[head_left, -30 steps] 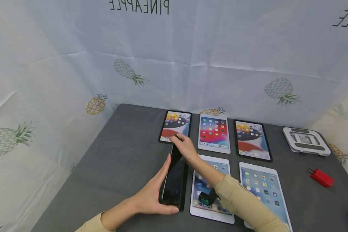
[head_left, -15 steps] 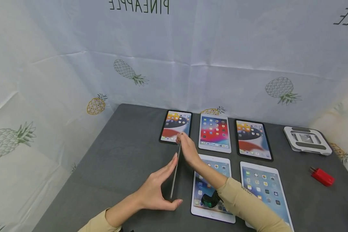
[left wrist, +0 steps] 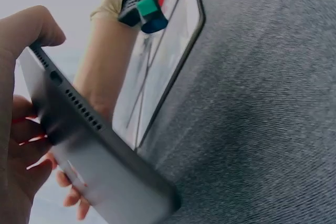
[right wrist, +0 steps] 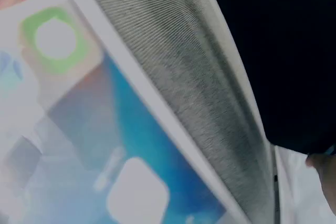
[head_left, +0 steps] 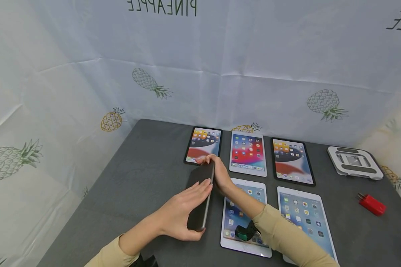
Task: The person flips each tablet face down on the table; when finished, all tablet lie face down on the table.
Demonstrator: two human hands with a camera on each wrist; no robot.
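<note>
Both my hands hold a dark-backed tablet (head_left: 197, 217), which stands tilted on its long edge, its dark back toward the left. My left hand (head_left: 182, 213) spreads its fingers across the back while the thumb hooks the near short edge. In the left wrist view the tablet's edge (left wrist: 81, 106) shows a port and speaker holes. My right hand (head_left: 218, 173) grips the far end, with fingers curled over the top. The screen side is hidden in the head view. A dark flat shape (right wrist: 278, 51), apparently the same tablet, fills the right wrist view's upper right.
Several lit tablets lie flat: a black-framed one (head_left: 204, 142) behind the hands, a white-framed one (head_left: 247, 152), another black-framed one (head_left: 291, 159), and two white-framed ones nearer, under the right forearm. A folded stand (head_left: 354, 162) and red charger (head_left: 371, 204) lie at right.
The held tablet has turned from showing its dark screen, through edge-on, to showing its back. My left fingers have moved onto that back; the right hand stays at the far end.
</note>
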